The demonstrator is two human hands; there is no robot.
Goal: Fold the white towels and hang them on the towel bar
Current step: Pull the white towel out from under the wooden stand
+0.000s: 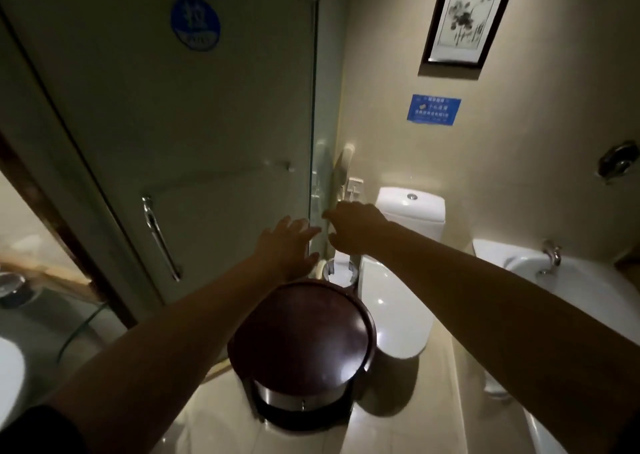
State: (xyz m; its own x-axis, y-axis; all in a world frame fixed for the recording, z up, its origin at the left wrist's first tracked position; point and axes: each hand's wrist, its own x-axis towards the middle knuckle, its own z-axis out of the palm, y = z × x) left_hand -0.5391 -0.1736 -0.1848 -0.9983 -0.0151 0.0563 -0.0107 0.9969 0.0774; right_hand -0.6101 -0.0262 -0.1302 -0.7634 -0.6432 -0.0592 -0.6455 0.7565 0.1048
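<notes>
Behind the glass shower door (pixel 194 114) a thin towel bar (pixel 277 166) runs across. Below it hangs a pale rectangular shape (pixel 221 218) that looks like a white towel, dim through the glass. My left hand (pixel 287 245) is stretched forward with fingers apart, holding nothing, just short of the glass door's right edge. My right hand (pixel 353 228) reaches past that edge with loosely curled fingers and nothing in it, near the wall beside the toilet tank. No loose towel is in view.
A dark round-lidded bin (pixel 301 342) stands directly below my arms. The white toilet (pixel 394 315) is to its right, and a white basin with a tap (pixel 588 280) is further right. A metal door handle (pixel 161 238) is on the glass. A wall phone (pixel 343 173) hangs by the tank. The room is dim.
</notes>
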